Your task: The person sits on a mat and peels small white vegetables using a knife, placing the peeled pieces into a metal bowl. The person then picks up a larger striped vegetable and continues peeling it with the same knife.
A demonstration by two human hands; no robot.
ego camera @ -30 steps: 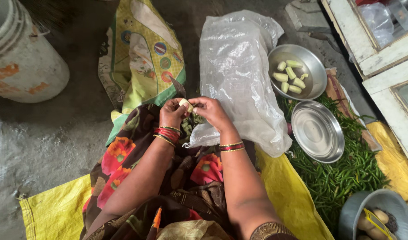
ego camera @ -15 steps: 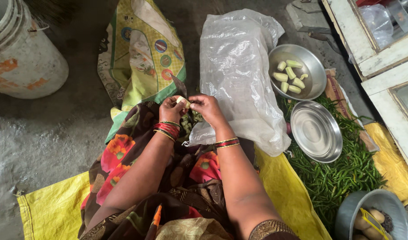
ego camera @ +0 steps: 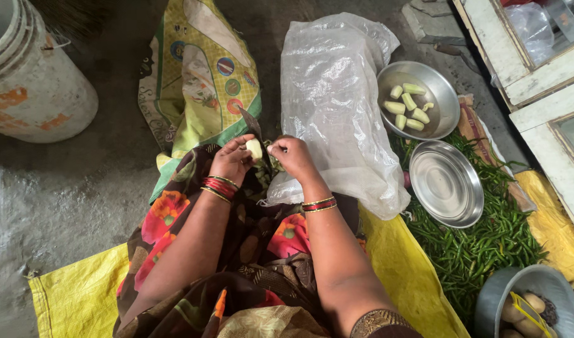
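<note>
L hand fingers curled round a small pale peeled veg piece, pinched at fingertips. R hand clenched just beside it, thumb and forefinger closed at the piece's right edge; what R fingers grip is too small to tell. Dark upright blade rises between the hands, lower part hidden behind fingers, base not visible. Green peelings below the hands, mostly hidden by wrists. Both wrists carry red and gold bangles.

Piece sits at mid-frame, above the lap, over flowered dark cloth.

Packages/prints: printed woven sack flat on floor beyond L hand, yellow-green w/ round coloured emblems and green border, text partly folded under. Clear plastic bag lies crumpled beyond R hand, contents not discernible. Plain yellow sack under the person, no print seen.

Further out, R side: steel bowl w/ pale peeled pieces; steel plate just below it, resting on heap of green chillies. Grey bowl at bottom R corner, cut off by frame, holds potato-like lumps and a yellow-handled tool, unclear. White plastic bucket top L, stained orange, cut off. White painted wooden frame top R, cut off.
</note>
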